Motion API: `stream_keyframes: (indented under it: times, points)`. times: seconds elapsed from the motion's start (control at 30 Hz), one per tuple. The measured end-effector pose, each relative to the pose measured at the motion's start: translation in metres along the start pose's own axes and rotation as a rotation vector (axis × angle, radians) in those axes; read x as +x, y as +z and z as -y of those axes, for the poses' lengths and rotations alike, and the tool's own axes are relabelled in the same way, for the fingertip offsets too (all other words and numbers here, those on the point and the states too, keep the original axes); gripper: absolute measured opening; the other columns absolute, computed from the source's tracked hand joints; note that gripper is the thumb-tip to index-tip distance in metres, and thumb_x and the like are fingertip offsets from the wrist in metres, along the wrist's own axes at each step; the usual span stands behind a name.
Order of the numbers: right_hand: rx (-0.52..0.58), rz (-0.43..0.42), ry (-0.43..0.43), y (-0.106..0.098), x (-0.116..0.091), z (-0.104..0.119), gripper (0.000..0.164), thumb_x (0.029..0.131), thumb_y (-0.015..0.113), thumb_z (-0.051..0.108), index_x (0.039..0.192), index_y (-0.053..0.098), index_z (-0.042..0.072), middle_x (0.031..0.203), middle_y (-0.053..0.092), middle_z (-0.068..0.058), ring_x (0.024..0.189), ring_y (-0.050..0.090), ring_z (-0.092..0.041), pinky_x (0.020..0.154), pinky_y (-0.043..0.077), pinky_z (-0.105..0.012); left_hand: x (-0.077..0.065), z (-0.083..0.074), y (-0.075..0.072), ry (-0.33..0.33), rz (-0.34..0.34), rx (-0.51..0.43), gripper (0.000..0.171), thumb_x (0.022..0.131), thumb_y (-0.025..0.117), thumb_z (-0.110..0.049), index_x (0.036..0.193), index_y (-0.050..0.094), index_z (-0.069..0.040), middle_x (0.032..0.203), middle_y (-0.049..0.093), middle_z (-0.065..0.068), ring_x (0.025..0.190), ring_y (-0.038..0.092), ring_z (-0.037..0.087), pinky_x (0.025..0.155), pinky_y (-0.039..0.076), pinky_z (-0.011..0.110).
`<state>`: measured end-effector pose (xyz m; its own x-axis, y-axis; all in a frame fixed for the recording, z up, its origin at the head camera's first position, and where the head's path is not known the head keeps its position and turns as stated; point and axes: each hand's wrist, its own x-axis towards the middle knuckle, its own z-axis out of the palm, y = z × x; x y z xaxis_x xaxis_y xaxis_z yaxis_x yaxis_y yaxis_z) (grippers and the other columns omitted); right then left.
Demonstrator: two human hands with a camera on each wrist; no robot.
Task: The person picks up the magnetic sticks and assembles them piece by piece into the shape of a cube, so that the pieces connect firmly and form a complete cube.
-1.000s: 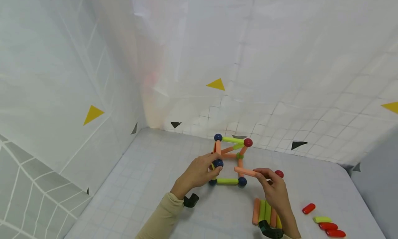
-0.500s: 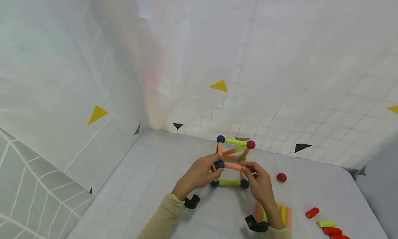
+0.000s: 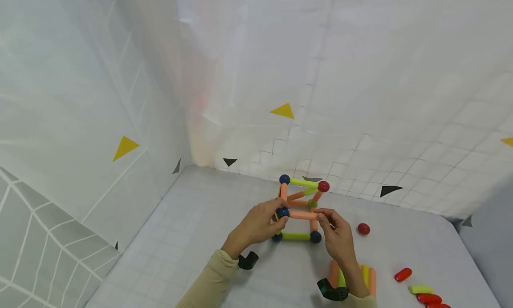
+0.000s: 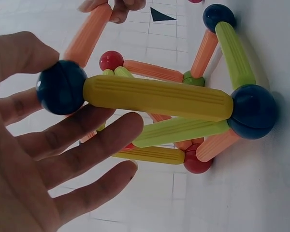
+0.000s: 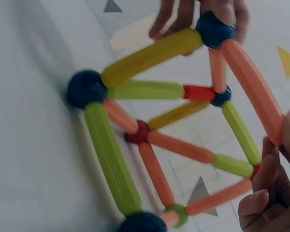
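A frame of coloured magnetic rods and balls stands on the table in the head view. At its upper near corner my left hand (image 3: 256, 223) pinches a dark blue ball (image 4: 63, 88) between thumb and fingers. From that ball a yellow rod (image 4: 157, 98) runs down to a lower blue ball (image 4: 253, 111). My right hand (image 3: 338, 237) pinches the far end of an orange rod (image 5: 255, 92), whose other end meets the held blue ball. The orange rod lies about level, above a lime rod (image 3: 295, 237) at the base. Behind stands a red ball (image 3: 323, 186) on top.
A loose red ball (image 3: 364, 228) lies right of the frame. Under my right wrist are several orange and yellow rods (image 3: 372, 281) in a row. Short red pieces (image 3: 403, 274) and a short lime piece (image 3: 421, 289) lie further right. White sheeting walls stand behind and beside the table.
My right hand has brought the orange rod leftward until its end meets the blue ball. My left hand keeps its hold on that ball. The view has shifted slightly.
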<state>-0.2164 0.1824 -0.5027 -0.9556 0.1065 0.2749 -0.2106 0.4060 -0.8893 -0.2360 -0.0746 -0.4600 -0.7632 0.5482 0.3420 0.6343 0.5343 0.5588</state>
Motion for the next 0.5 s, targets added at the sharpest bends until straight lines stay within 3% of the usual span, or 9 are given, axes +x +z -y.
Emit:
stream_keyframes:
  times: [0.17,0.33,0.5]
  points:
    - [-0.027,-0.029,0.026,0.005,-0.001,0.001,0.033,0.108,0.061,0.035,0.126,0.073,0.01,0.117,0.074,-0.004,0.094,0.061,-0.01,0.073,0.049,-0.019,0.0,0.001,0.002,-0.008,-0.003,-0.002,0.027,0.104,0.066,-0.023,0.13,0.06,-0.018,0.104,0.069,-0.005,0.084,0.063,0.002,0.072,0.052,0.018]
    - [-0.02,-0.046,0.023,0.004,-0.001,0.001,0.028,0.107,0.066,0.032,0.124,0.075,0.012,0.112,0.075,-0.003,0.088,0.06,-0.015,0.064,0.046,-0.023,0.003,-0.001,0.01,-0.023,-0.021,-0.037,0.035,0.105,0.068,-0.031,0.136,0.063,-0.015,0.117,0.074,0.0,0.09,0.063,0.008,0.078,0.051,0.023]
    - [0.016,0.013,0.036,-0.002,0.002,-0.003,0.032,0.109,0.061,0.035,0.13,0.073,0.013,0.113,0.073,-0.007,0.09,0.063,-0.015,0.069,0.053,-0.023,0.007,-0.003,0.022,-0.092,-0.086,-0.154,0.03,0.106,0.067,-0.034,0.126,0.071,-0.014,0.089,0.071,0.003,0.071,0.052,0.007,0.065,0.042,0.02]
